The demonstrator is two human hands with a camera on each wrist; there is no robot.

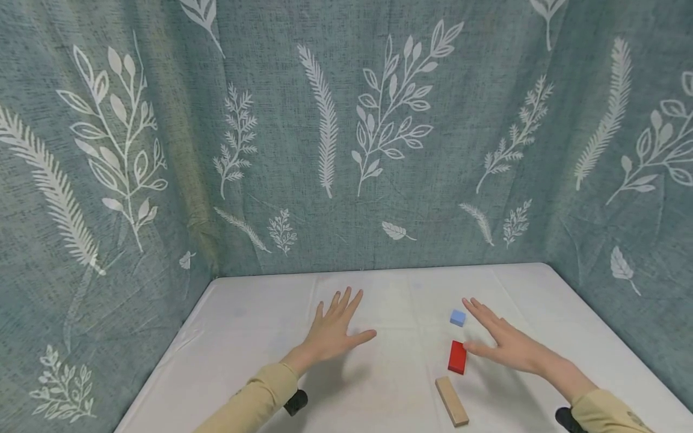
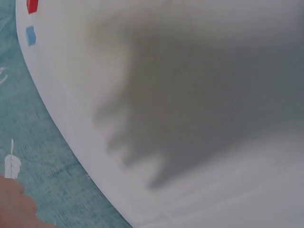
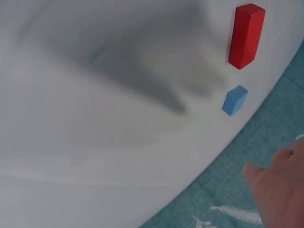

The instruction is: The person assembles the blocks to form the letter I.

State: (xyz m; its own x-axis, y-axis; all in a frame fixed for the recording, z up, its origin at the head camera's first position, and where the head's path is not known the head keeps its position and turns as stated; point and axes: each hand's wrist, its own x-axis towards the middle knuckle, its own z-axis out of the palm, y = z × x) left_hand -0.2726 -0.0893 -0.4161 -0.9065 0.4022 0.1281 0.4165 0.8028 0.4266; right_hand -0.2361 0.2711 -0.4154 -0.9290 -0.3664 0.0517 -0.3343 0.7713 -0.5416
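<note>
My left hand (image 1: 331,332) hovers over the left middle of the table, fingers spread and straight, holding nothing. On the right, my right hand (image 1: 509,343) is also raised with its fingers extended, and it too holds nothing. Nearest to the right hand are a red block (image 1: 457,357), whose upper right edge the thumb tip overlaps in the head view, and a small blue block (image 1: 457,317) just left of its fingertips. A long plain wooden block (image 1: 452,401) lies closer to the front. The right wrist view shows the red block (image 3: 246,36) and blue block (image 3: 235,100) on the cloth.
A white cloth covers the table (image 1: 400,300). Teal curtains (image 1: 303,138) with white leaf prints rise behind it and along both sides. Both hands cast soft shadows on the cloth. Dark wrist cameras sit under the tan sleeves (image 1: 260,391).
</note>
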